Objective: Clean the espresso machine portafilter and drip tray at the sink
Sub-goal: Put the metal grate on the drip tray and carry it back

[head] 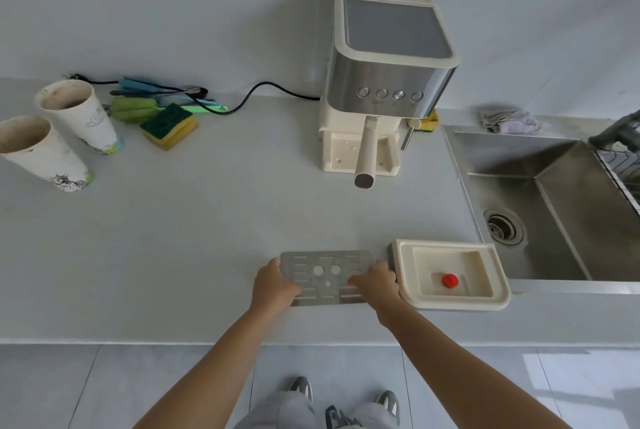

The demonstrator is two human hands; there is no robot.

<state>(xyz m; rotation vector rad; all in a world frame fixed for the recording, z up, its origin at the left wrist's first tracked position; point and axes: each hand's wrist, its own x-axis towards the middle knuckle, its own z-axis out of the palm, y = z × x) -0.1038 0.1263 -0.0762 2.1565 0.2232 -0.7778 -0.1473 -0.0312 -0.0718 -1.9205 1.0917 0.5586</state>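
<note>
We hold the grate (327, 278) flat on the counter (194, 238).
Left hand (275, 285) and right hand (375, 285) clasp its ends; tray (450, 274) sits at its 3 o'clock.

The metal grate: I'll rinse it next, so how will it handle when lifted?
The grate looks like thin flat sheet metal, so probably stiff and light. Lying flat on the counter, it may be hard to lift by its edge. Its slots could give wet fingers some grip.
</note>
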